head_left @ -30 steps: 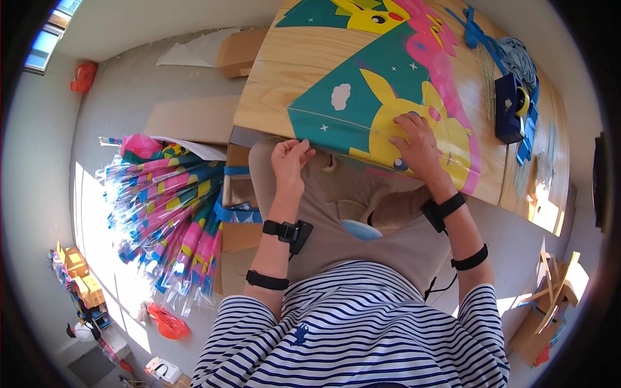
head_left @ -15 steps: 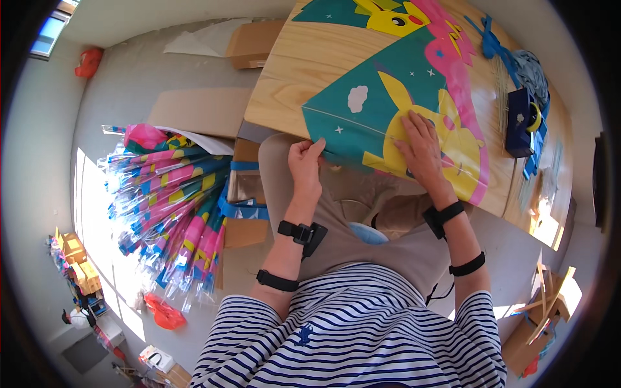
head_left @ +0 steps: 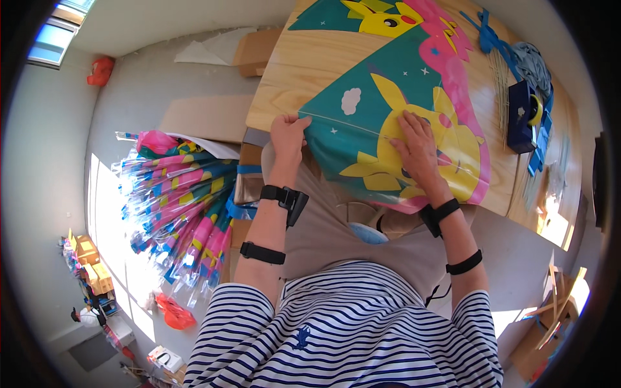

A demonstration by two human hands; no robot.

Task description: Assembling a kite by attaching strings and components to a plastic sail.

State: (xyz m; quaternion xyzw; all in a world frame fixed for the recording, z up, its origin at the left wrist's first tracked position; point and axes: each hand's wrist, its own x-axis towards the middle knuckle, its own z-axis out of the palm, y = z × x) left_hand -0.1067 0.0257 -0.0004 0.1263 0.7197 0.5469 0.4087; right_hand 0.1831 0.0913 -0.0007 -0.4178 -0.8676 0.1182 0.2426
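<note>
Sheet of green, pink and yellow plastic lies on the wooden table, its near edge drooping off; the left hand pinches its left edge, the right hand rests, fingers slightly apart, on the yellow figure, and a blue tape dispenser sits to the right
</note>
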